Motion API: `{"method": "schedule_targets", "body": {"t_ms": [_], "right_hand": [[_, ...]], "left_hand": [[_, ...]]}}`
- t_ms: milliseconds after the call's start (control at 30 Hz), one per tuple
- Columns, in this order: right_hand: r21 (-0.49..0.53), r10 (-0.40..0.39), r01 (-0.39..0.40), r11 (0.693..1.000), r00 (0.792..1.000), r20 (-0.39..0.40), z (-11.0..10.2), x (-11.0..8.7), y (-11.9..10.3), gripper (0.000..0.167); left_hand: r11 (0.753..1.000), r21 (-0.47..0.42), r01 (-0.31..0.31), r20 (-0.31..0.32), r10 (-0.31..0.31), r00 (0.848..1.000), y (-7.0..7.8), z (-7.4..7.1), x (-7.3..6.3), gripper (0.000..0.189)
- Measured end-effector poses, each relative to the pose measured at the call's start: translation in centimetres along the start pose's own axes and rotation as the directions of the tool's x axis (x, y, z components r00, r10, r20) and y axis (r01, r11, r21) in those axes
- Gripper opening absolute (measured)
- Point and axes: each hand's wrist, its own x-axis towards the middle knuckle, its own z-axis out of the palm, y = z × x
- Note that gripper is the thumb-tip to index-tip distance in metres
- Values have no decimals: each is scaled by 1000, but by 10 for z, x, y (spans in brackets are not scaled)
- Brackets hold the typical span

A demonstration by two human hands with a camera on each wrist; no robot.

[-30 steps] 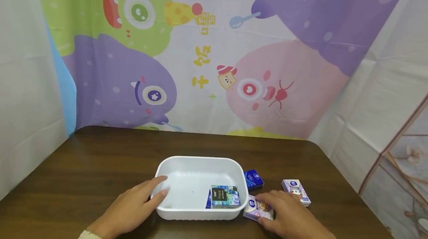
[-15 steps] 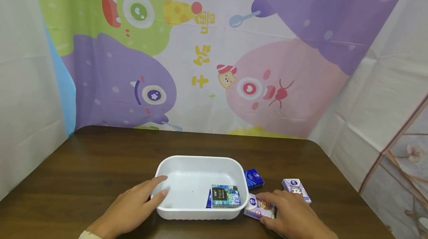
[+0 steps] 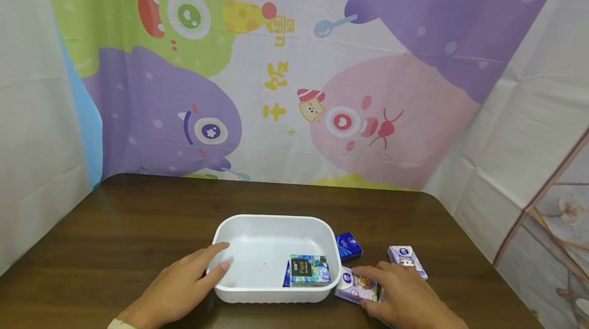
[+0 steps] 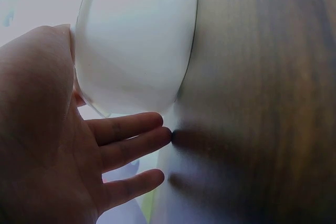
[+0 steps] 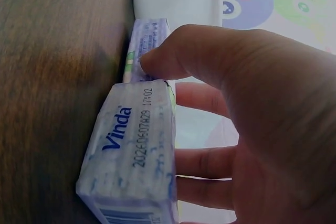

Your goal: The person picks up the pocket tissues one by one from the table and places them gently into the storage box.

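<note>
My left hand (image 3: 177, 285) rests at the left end of a white plastic basin (image 3: 257, 296), its thumb and index finger reaching over the rim. In the left wrist view, three fingers extend straight along the outer wall. My right hand (image 3: 407, 293) pinches a purple-and-white tissue pack (image 3: 349, 288) against the basin's right side, thumb on the near side and index finger over the far edge. A second Vinda tissue pack (image 5: 126, 140) lies right behind it, mostly hidden under the hand in the head view. Inside the basin, a blue-green patterned Face tissue pack (image 3: 313, 270) leans at the right.
A dark blue pack (image 3: 349, 245) lies just beyond the basin's right end. Another purple-and-white pack (image 3: 407, 260) sits farther right. Part of a blue pack (image 3: 286, 275) shows beneath the patterned one. The brown table (image 3: 161, 216) ends at a cartoon curtain (image 3: 276, 155).
My right hand has shifted slightly right, and the purple-and-white pack by the basin has barely moved. The left hand and basin stay in place.
</note>
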Motion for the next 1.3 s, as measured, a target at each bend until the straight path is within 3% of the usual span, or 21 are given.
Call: {"method": "schedule_targets", "body": {"t_ms": [333,633,1067,1300], "right_hand": [[2,-3,3,1000,1000,12,-1,0,2,52],[33,43,-45,998,997,57,-1,2,1,52],[5,13,-13,1000,1000,7,1,1,0,53],[13,133,-136,991,981,138,-1,5,-1,61]], "left_hand": [[1000,5,0,-10,0,1000,-1,0,0,55],[1000,7,11,8,-11,1000,-1,-1,1,56],[1000,0,12,5,-12,1000,-1,0,0,56],[1000,0,22,20,-22,1000,0,0,0,57]]}}
